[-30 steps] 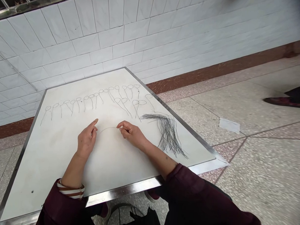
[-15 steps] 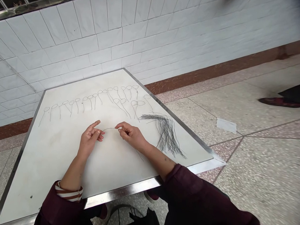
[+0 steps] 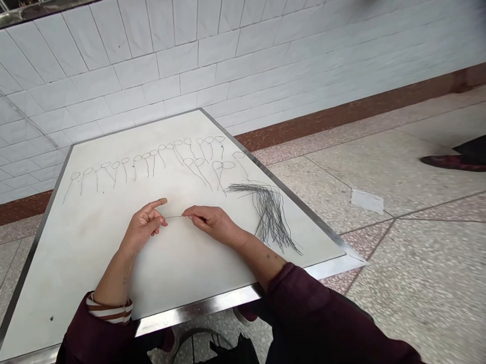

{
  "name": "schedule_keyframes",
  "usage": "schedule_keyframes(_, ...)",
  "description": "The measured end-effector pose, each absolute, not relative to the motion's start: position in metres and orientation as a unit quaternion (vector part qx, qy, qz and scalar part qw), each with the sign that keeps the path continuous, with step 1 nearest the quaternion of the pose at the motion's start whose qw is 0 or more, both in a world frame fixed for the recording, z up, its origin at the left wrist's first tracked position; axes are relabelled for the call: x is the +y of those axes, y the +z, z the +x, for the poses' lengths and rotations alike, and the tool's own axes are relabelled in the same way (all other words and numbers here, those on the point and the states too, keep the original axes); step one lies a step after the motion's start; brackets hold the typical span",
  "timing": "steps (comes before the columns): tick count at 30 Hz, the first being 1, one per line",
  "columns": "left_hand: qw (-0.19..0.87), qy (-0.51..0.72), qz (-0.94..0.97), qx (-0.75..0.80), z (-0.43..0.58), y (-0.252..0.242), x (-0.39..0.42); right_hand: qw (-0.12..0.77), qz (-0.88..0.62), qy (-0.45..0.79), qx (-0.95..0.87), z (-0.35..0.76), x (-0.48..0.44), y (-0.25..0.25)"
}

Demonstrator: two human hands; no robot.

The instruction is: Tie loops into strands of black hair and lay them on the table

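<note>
A thin wire (image 3: 174,217) runs between my two hands just above the white table (image 3: 83,234). My left hand (image 3: 144,226) pinches its left end, forefinger sticking out. My right hand (image 3: 209,221) pinches its right end with closed fingers. A loose pile of straight dark wires (image 3: 271,213) lies to the right of my right hand. A row of several wires with looped ends (image 3: 159,159) is laid out across the far part of the table.
The table has a metal rim (image 3: 197,307) and stands against a white tiled wall (image 3: 192,56). To the right is speckled floor with a scrap of paper (image 3: 369,201). Another person's dark shoe (image 3: 457,163) shows at the far right.
My hands have come closer together and both now pinch the wire, which was an arch between them and is now nearly straight. My left hand moved right and closed on it.
</note>
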State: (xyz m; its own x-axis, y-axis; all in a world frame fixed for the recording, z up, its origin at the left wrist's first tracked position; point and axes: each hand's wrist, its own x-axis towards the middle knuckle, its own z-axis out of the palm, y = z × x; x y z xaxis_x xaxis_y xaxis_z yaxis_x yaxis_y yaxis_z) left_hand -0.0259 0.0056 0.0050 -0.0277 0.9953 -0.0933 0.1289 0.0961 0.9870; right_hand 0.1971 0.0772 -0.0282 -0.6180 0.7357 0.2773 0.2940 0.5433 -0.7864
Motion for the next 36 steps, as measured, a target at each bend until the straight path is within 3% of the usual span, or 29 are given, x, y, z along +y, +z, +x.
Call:
schedule_keyframes(12,0.334,0.377,0.631,0.59,-0.014,-0.001,0.001,0.276,-0.307,0.361,-0.836,0.188,0.069,-0.028)
schedule_keyframes(22,0.458,0.429,0.53,0.57,-0.006,-0.002,0.004,0.284,-0.348,0.423,-0.787,0.177,0.063,-0.028)
schedule_keyframes(30,0.472,0.457,0.493,0.571,-0.003,0.0,0.005,0.326,-0.367,0.525,-0.695,0.169,0.059,-0.028)
schedule_keyframes(36,0.452,0.481,0.474,0.583,-0.005,-0.001,0.006,0.297,-0.338,0.594,-0.667,0.173,0.063,-0.028)
